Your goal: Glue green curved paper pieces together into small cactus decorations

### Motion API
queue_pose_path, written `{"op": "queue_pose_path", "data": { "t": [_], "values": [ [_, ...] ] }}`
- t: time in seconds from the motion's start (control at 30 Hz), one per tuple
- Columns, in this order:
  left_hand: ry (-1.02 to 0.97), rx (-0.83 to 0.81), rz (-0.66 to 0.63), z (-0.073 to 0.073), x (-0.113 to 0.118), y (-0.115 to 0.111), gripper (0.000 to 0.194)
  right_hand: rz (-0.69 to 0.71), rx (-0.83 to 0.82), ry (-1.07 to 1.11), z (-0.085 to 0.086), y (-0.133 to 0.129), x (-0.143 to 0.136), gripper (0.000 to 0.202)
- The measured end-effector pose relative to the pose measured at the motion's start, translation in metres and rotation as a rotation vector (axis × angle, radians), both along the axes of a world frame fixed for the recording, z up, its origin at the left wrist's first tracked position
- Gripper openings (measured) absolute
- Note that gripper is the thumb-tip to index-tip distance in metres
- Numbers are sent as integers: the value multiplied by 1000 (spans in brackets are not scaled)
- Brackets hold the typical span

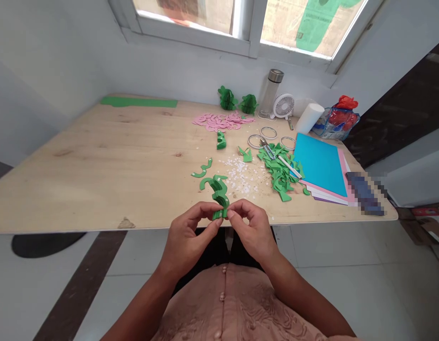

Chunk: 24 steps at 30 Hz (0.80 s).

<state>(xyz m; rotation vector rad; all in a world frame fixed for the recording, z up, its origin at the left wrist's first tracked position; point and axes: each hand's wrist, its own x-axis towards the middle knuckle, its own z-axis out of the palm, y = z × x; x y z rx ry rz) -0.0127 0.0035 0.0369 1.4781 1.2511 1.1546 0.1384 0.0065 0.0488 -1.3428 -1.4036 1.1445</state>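
Observation:
Between my two hands, at the table's front edge, is a stack of wavy green paper cutouts [220, 195], fanned at its far end. My left hand [192, 232] pinches the stack's near end from the left, thumb on top. From the right, my right hand [251, 225] grips the same end with thumb and fingertips. Just beyond lies a loose wavy green paper strip [203, 169] with small white patches. Another small green paper stack [221, 140] sits farther back. White paper bits [240, 175] are scattered to the right of the held stack.
Green paper scraps [281, 173] are heaped at the right, with scissors [267, 149] and tape rolls [268, 132] beside them. Colored paper sheets [320, 163] and a blurred phone [364, 192] lie farther right. Pink cutouts [221, 121], a glass bottle [269, 97] and a small fan [283, 105] stand behind.

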Motion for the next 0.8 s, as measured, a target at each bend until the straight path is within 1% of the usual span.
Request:
{"op": "queue_pose_path", "data": {
  "t": [0.1, 0.23, 0.43, 0.57, 0.8],
  "values": [
    [-16, -8, 6, 3, 1, 0, 13, -26, 20, -26, 2, -1, -1, 7],
    [-23, -6, 4, 4, 2, -1, 12, -44, 69, -66, 6, -4, -3, 11],
    [-15, -5, -10, 2, 2, 0, 14, -16, 146, -104, 5, -4, -4, 12],
    [-33, -32, -32, 4, 2, 0, 12, -9, 157, -110, 3, -4, -4, 12],
    [-103, -98, -22, 12, 4, -1, 9, 7, 155, -93, 6, -6, -2, 12]
  ]
}}
